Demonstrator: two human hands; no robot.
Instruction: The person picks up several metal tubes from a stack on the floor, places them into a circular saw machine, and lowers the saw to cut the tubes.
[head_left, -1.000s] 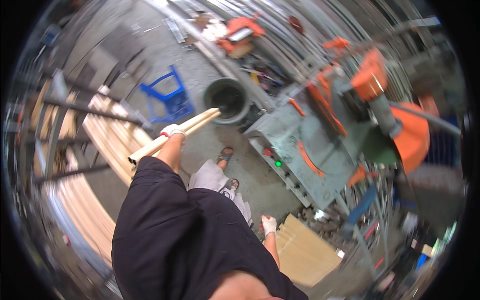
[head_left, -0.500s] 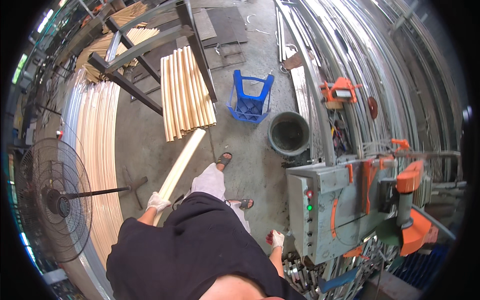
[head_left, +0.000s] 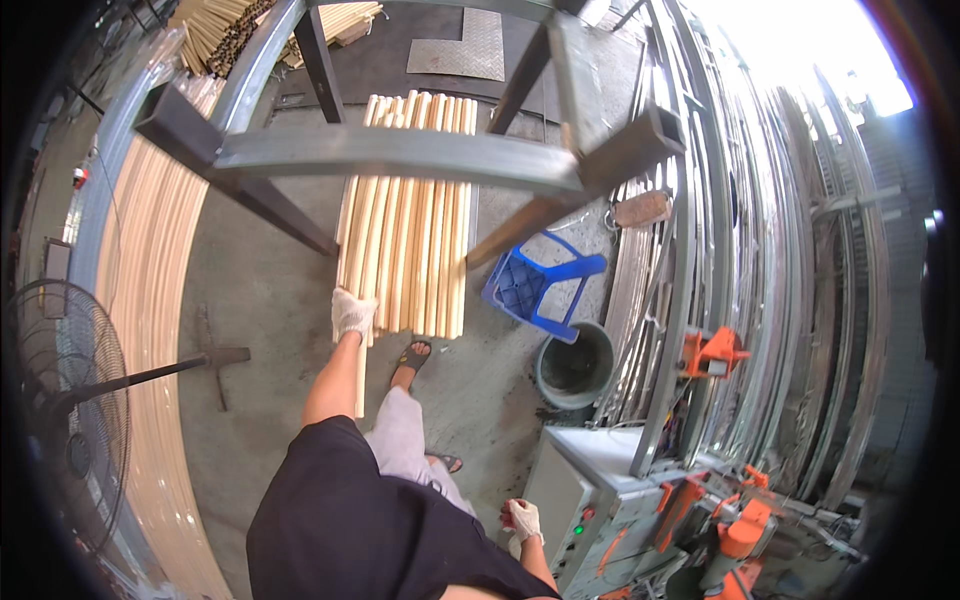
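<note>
My left hand (head_left: 352, 312), in a white glove, is closed around a long, light wood-coloured strip (head_left: 361, 385). The strip's near end sticks out below the wrist, beside my forearm. Its far part lies along the left edge of a stack of similar strips (head_left: 425, 250), where I cannot tell it from the others. A metal frame's crossbar hides part of the stack. Down by my right side, my right hand (head_left: 523, 518) hangs near the grey machine cabinet (head_left: 570, 490). Its gloved fingers are curled, with red at the fingertips; whether anything is inside them is hidden.
The steel frame (head_left: 400, 155) stands over the stack, its square tube ends pointing toward me. A blue plastic stool (head_left: 545, 285) and a dark bucket (head_left: 575, 365) stand to the right. At the left are a fan (head_left: 70, 400) and long wrapped strips (head_left: 150, 300). Metal profiles (head_left: 790, 280) line the right.
I have stepped forward to the stack and frame. My left hand has carried the strip from open floor onto the stack's left side. My right hand still hangs with curled fingers.
</note>
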